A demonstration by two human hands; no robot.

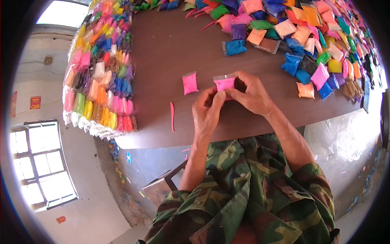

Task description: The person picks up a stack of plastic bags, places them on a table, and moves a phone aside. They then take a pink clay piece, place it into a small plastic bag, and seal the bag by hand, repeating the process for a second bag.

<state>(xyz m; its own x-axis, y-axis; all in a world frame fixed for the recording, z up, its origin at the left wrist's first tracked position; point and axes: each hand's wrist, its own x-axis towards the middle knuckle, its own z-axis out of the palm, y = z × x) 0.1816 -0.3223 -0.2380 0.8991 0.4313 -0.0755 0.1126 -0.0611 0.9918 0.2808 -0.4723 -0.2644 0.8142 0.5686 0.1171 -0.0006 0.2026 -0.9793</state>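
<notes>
Head view: both hands meet over the brown wooden counter (pixel 170 53). Left hand (pixel 207 112) and right hand (pixel 252 95) pinch a small pink plastic clay packet (pixel 224 83) between closed fingers, its long axis lying left-right, clear sealed edge pointing away.

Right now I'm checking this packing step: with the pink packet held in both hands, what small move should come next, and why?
Probably set the pink packet down beside the other pink packet on the brown table. Both the left hand and the right hand pinch it just above the tabletop, that bare patch is close, and a pink stick lies clear to the left.
</notes>
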